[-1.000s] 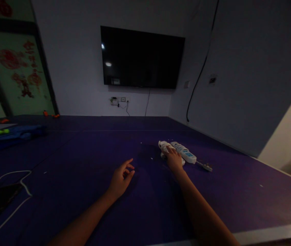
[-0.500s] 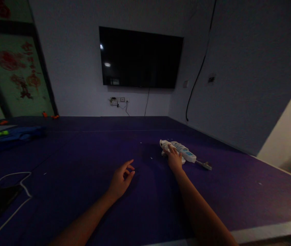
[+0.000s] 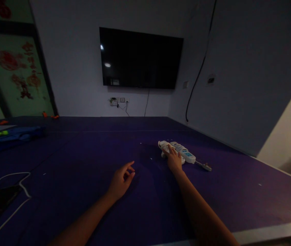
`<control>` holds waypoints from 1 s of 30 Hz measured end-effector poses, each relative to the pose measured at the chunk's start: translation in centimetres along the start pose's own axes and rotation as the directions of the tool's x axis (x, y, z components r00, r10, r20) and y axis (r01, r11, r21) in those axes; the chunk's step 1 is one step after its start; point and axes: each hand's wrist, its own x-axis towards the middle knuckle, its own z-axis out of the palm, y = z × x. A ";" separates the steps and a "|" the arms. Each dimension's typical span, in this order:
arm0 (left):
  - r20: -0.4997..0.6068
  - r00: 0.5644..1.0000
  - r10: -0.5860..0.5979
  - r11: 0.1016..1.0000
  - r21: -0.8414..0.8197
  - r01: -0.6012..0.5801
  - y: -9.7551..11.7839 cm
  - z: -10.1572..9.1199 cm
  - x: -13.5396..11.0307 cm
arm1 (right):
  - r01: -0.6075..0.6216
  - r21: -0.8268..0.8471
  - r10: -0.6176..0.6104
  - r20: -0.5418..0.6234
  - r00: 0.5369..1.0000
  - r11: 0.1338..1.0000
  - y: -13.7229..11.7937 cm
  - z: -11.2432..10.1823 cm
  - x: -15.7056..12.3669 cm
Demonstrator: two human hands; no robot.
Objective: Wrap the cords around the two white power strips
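Note:
Two white power strips with their cords wound round them lie side by side on the purple surface (image 3: pixel 140 191), right of centre. My right hand (image 3: pixel 174 161) reaches over the nearer power strip (image 3: pixel 166 145), its fingers and thumb curved around it; part of that strip is hidden under the hand. The farther power strip (image 3: pixel 187 155) shows blue socket panels, and a plug (image 3: pixel 206 167) on a short length of cord lies off its right end. My left hand (image 3: pixel 121 179) hovers low to the left, fingers loosely bent and apart, holding nothing.
At the left edge a white cable (image 3: pixel 26 191) loops beside a dark flat device (image 3: pixel 3 201). Blue cloth (image 3: pixel 24 132) lies farther back, with orange bits (image 3: pixel 55 117) by the door. A television (image 3: pixel 141 58) hangs on the wall; a black cord (image 3: pixel 196 80) dangles at right.
The nearer power strip has shifted very slightly to the left under my right hand. My left hand is nearly still.

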 end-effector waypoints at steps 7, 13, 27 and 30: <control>0.007 1.000 0.007 1.000 0.021 -0.007 0.0 0.1 0.0 | 0.004 -0.007 -0.004 -0.041 0.999 1.000 0.1 0.3 0.1; 0.010 1.000 0.020 0.999 0.029 -0.020 0.1 0.0 0.0 | 0.007 -0.029 -0.008 -0.057 0.998 1.000 0.2 0.5 0.1; 0.017 0.999 0.028 0.998 0.051 -0.028 0.1 0.0 0.0 | -0.012 -0.023 0.011 -0.053 0.999 1.000 0.1 0.2 0.1; 0.016 1.000 0.024 0.998 0.055 -0.025 0.3 0.0 -0.1 | -0.020 -0.033 0.018 -0.048 0.999 0.999 0.1 0.2 0.1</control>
